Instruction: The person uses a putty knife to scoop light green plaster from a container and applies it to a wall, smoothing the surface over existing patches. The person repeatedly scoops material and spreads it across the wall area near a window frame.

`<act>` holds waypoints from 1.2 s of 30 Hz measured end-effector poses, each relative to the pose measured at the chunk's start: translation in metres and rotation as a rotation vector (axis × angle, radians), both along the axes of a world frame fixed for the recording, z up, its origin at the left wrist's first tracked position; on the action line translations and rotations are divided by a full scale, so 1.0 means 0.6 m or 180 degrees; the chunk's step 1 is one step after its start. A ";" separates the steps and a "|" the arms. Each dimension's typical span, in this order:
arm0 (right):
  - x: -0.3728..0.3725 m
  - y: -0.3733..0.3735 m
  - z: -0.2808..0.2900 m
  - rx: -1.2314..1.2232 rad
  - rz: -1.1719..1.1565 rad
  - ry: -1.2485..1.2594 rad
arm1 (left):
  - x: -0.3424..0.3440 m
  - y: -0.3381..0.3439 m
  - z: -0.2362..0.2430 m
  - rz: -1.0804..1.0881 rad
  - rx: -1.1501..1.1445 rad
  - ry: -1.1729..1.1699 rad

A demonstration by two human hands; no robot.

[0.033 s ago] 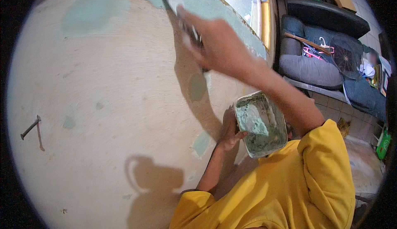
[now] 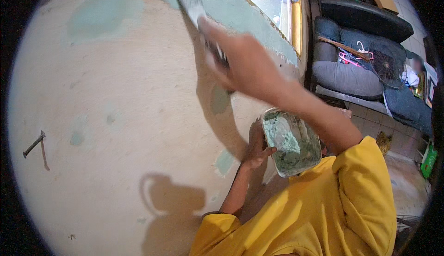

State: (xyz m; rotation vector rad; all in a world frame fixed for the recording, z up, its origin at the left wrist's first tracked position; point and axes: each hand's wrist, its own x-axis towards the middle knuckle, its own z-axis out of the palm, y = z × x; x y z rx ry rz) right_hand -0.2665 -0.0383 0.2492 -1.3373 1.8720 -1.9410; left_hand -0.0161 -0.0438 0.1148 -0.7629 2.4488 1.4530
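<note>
My right hand [image 2: 243, 64] is closed round the handle of a putty knife [image 2: 189, 0], its blade smeared with pale filler. That blade is at the wall's upper part, over a band of mint-green filler [image 2: 231, 8] beside the window; whether it touches the wall I cannot tell. Lower down, my left hand [image 2: 261, 154] grips the edge of a rectangular tub [image 2: 303, 167], thumb at its rim. Inside lies a lump of mint-green filler [image 2: 282, 133], with smears on the walls. My right forearm passes over the tub's upper corner. Most left-hand fingers are hidden behind the tub.
The cream wall [image 2: 129, 98] bears several green patches. A large nail [image 2: 34, 144] sticks out at the left. A yellow-framed window [image 2: 297, 24] is at the upper right. Beyond it stand a dark sofa [image 2: 347, 78] with hangers, a broom and a fan [image 2: 387, 61] on or by it.
My right hand and the putty knife have shifted slightly downward in the picture, so more of the blade shows. My left hand and the tub have stayed nearly still.
</note>
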 end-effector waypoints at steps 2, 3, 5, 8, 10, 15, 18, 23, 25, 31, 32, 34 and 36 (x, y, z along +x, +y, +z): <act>0.042 0.047 -0.006 0.0137 0.0410 -0.0261 | -0.013 0.026 0.018 0.0744 0.0823 0.0144; 0.060 0.084 -0.011 0.0000 0.0546 -0.0317 | -0.019 0.032 0.020 0.0990 0.1107 0.0197; 0.061 0.107 -0.016 -0.0201 0.0569 -0.0372 | -0.009 0.034 0.017 0.1115 0.1148 0.0141; -0.006 0.066 -0.021 -0.0312 0.0009 -0.0194 | -0.004 0.025 0.014 0.1169 0.1246 -0.0004; -0.063 0.018 -0.026 -0.0417 -0.0326 -0.0111 | -0.015 0.023 0.022 0.1036 0.1308 -0.0213; -0.097 -0.047 -0.032 -0.0319 -0.0396 0.0020 | 0.003 0.008 0.002 0.0755 0.1386 -0.0687; -0.017 -0.035 -0.053 -0.0100 -0.0216 -0.0041 | 0.029 0.000 -0.020 0.0693 0.1474 -0.1045; 0.090 0.104 -0.057 0.0459 0.1077 -0.0335 | 0.067 0.014 -0.072 0.0535 0.0342 -0.0135; 0.101 0.158 -0.067 0.0573 0.1477 -0.0621 | 0.055 0.018 -0.072 0.0663 0.0580 0.0037; 0.059 0.296 -0.127 0.1065 0.1926 -0.1185 | -0.007 0.026 -0.021 0.1298 0.1825 0.0136; 0.038 0.323 -0.137 0.1379 0.1929 -0.1201 | -0.024 0.035 -0.012 0.1341 0.1710 0.0161; 0.001 0.354 -0.139 0.1883 0.1819 -0.0959 | 0.018 0.022 -0.054 0.1069 0.1232 0.0084; -0.036 0.381 -0.139 0.2192 0.1651 -0.0874 | -0.011 0.035 -0.048 0.1304 0.1315 0.0019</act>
